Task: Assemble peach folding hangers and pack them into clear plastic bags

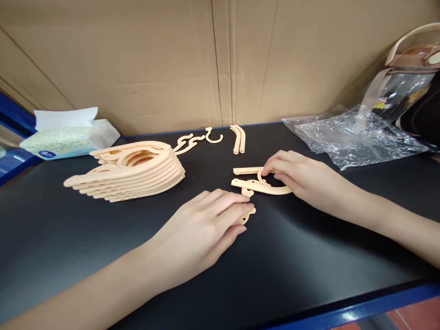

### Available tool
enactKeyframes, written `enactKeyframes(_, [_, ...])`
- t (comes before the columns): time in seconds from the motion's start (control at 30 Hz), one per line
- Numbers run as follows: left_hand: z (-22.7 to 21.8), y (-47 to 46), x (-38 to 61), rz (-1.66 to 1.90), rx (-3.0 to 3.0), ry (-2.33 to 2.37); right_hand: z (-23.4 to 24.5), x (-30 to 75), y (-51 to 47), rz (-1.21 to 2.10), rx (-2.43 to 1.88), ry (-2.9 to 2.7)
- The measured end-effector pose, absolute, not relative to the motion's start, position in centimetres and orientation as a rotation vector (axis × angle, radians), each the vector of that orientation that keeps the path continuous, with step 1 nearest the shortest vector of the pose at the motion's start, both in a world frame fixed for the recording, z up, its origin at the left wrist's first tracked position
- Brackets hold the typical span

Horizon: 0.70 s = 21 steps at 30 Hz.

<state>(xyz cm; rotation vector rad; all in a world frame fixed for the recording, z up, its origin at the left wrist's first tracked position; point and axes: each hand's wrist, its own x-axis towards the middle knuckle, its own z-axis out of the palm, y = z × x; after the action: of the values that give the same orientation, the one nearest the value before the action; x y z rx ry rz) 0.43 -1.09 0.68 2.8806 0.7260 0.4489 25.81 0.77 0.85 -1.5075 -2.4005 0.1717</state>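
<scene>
Near the middle of the table, my right hand [292, 172] closes its thumb and fingers on the rounded end of a peach folding hanger [264, 186]. The hanger's two arms point left and its curved hook shows between them. My left hand [213, 224] lies lower and to the left, fingers bent over a small peach plastic hanger piece [244, 217] with a hole in it. Part of that piece is hidden under the fingers. To the left of both hands stands a pile of folded peach hangers [147, 178], several layers high.
Behind are loose curved arms [238, 140], a loose hook [213, 136] and small hanger parts [187, 144]. A tissue pack [72, 137] stands back left. Clear plastic wrap [357, 137] and a drinking bottle [402, 87] are at right. Cardboard [154, 64] walls the back of the black table [275, 275].
</scene>
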Motion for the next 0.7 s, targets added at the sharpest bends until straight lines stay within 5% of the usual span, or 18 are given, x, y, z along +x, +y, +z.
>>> enactKeyframes(0.7, [0.66,-0.47,0.22,0.431,2.939,1.065,0.89,26.03,0.67,0.118,-1.504,-2.428])
